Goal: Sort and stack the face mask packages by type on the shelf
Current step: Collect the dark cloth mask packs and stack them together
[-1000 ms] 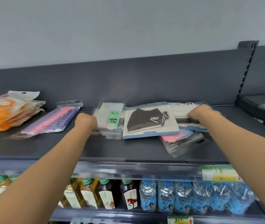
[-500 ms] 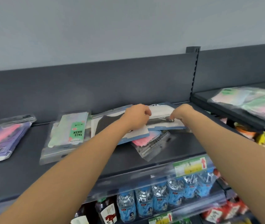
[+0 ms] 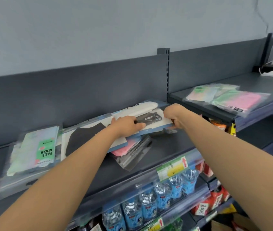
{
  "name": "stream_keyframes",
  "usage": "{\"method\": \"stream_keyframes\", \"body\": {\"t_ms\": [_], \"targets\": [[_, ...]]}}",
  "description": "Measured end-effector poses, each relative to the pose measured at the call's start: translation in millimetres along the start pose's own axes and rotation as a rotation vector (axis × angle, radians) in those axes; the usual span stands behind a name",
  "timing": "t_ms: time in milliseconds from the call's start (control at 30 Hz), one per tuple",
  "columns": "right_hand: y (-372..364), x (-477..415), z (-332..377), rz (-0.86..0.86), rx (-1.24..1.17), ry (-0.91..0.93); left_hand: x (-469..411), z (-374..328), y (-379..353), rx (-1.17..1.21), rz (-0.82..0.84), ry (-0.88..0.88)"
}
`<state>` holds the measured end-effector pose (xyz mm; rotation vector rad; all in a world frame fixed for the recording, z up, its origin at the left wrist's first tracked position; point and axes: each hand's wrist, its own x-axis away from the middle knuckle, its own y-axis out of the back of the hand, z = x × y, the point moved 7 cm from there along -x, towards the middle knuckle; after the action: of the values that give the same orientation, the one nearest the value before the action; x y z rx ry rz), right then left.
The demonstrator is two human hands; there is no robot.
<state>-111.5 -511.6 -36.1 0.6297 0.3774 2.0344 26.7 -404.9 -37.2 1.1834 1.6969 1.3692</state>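
The dark grey shelf (image 3: 165, 147) is strewn with mask packs. At its left a green FACE MASK pack (image 3: 37, 150) is seen. Just right of it lies a lower black mask card (image 3: 82, 140), overlapped by the held black mask card (image 3: 150, 120), with a pink mask bag (image 3: 129, 152) tucked beneath. The held card's long axis runs left to right. Its left end is gripped by the left hand (image 3: 127, 125) and its right end is pinched by the curled right hand (image 3: 174, 116). The matching card lies to the near left, nearer the left hand, so a leftward slide is judged to be called for.
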Motion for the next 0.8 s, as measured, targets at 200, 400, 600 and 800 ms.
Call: {"method": "stream_keyframes", "body": {"t_ms": [200,400,600,800], "targets": [[41,-4,12,-0.148,-0.368,0.057,0,-16,1,0.025,-0.001,0.096],[79,3,22,-0.333,0.373,0.275,0,-36,3,0.024,-0.044,0.230],[119,-5,3,-0.330,0.057,0.203,0,-80,10,0.129,-0.225,0.263],[134,-13,-14,-0.237,-0.082,0.205,0,-90,3,1.120,-0.276,0.458]]}}
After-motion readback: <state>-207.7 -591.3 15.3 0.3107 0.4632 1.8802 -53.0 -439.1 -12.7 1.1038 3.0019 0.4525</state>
